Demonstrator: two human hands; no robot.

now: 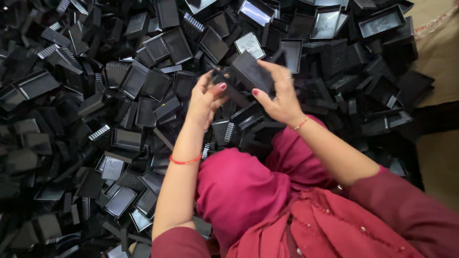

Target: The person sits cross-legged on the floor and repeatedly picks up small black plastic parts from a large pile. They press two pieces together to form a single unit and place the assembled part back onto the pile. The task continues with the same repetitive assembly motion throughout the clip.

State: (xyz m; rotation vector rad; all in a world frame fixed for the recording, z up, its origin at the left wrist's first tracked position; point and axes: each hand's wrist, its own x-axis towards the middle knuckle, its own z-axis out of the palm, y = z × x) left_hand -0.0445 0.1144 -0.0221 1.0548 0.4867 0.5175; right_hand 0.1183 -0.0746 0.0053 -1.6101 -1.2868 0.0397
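The person is holding a black plastic cover (pixel 251 71) up between both hands, above a deep heap of black plastic trays (pixel 143 81) spreading across the whole view. The right hand (pixel 282 95) is gripping the cover's far edge with fingers over its top and thumb underneath; the left hand (pixel 206 98) is pinching a smaller dark piece (pixel 221 76) at the cover's near corner, though what that piece is cannot be made out. The grip looks light and fingertip-only, so the cover is likely to be slipping or twisting out if the two hands are pressing unevenly, and once it is dropping into the matching heap below it would be hard to tell apart. A red garment (pixel 267 200) is covering the lap beneath.
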